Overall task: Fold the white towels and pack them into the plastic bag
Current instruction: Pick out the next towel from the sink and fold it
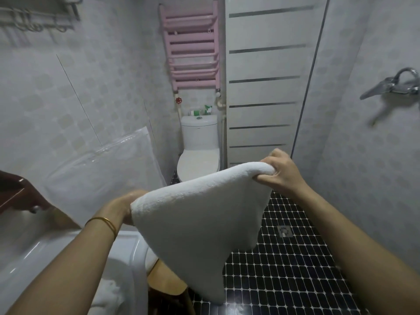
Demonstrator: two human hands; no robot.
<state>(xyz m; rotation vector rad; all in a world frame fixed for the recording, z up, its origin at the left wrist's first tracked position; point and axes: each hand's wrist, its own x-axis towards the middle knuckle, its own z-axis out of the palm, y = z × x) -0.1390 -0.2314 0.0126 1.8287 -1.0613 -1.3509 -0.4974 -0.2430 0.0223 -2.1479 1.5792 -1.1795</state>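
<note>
The left hand (123, 206) grips one end of a white towel (200, 223); its fingers are hidden behind the cloth. The right hand (280, 172) pinches the other end, higher up. The towel's top edge runs left to right between them, and it hangs down to a point. A second towel (109, 292) lies in the sink (75, 253) at the left. One clear plastic bag (100, 169) leans on the wall.

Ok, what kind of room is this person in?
A small bathroom, most likely in a home: a white toilet stands at the far end, a pink towel radiator hangs above it, and a shower tap is on the right wall.
</note>
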